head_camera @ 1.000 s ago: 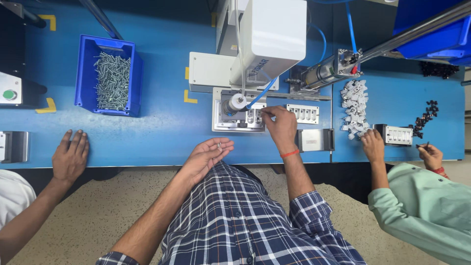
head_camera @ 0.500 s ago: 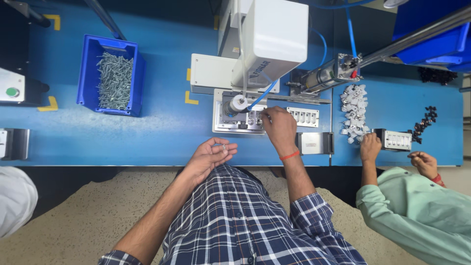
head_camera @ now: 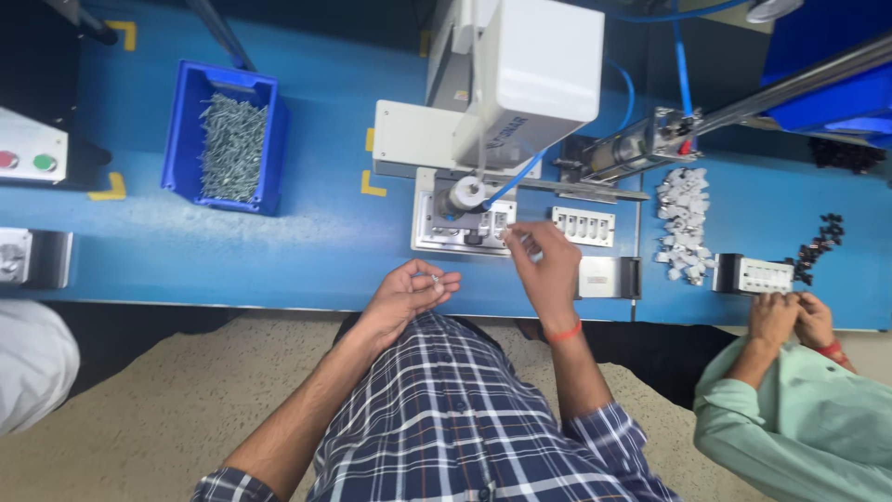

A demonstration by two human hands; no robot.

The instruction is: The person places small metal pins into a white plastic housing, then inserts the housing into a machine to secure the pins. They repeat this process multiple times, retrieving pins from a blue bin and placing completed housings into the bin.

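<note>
My left hand (head_camera: 409,294) rests cupped at the near edge of the blue table (head_camera: 232,251), holding a few small metal screws in its fingers. My right hand (head_camera: 544,265), with an orange band at the wrist, pinches a small screw next to the white part in the metal fixture (head_camera: 462,226). That fixture sits under a white machine head (head_camera: 530,79). A white multi-slot part (head_camera: 583,225) lies just right of my right hand.
A blue bin of metal screws (head_camera: 228,141) stands at the back left. A pile of small white parts (head_camera: 683,218) and some black parts (head_camera: 818,246) lie right. A co-worker's hands (head_camera: 790,316) work at a white part. A grey box with buttons (head_camera: 28,149) is far left.
My right hand has drawn back slightly from the fixture toward me. The hand of the person on the left has left the table edge. The co-worker's hands on the right came together.
</note>
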